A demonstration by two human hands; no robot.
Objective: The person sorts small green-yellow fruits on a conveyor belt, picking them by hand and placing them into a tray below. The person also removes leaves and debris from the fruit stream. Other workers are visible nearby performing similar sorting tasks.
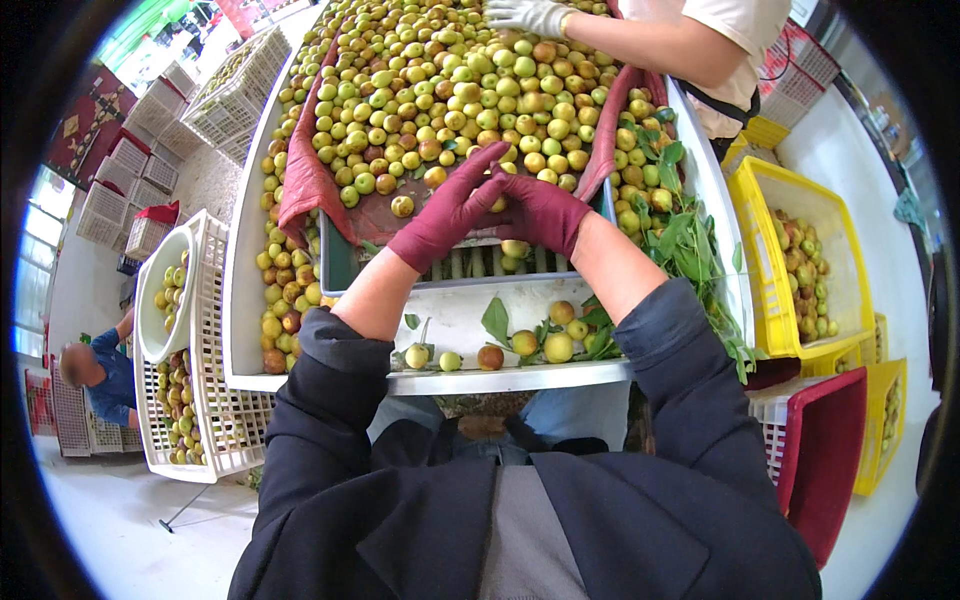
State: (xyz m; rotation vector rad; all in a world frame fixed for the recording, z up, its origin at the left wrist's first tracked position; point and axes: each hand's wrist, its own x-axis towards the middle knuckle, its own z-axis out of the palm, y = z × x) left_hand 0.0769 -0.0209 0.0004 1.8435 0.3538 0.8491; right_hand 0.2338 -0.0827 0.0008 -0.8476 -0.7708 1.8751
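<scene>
Maroon gloves cover both my hands, which meet fingertip to fingertip over the near edge of a heap of jujubes (450, 97). My left hand (454, 210) reaches in from the left with its fingers stretched out and thumb apart. From the other side my right hand (544, 210) angles inward, its fingers close to the left thumb. A jujube shows between the palms, but neither hand plainly grips it. Just below them, a few jujubes (514, 255) lie on the slatted chute (457, 264). Red cloth (311, 165) lines both sides of the heap.
Loose jujubes and leafy twigs (686, 232) lie along the white tray's rim (510, 380). A co-worker's white-gloved hand (529, 15) rests on the heap's far side. Yellow crates (750, 217) stand right; a white crate (217, 420) with a bowl (150, 330) stands left. Another person (109, 375) is farther left.
</scene>
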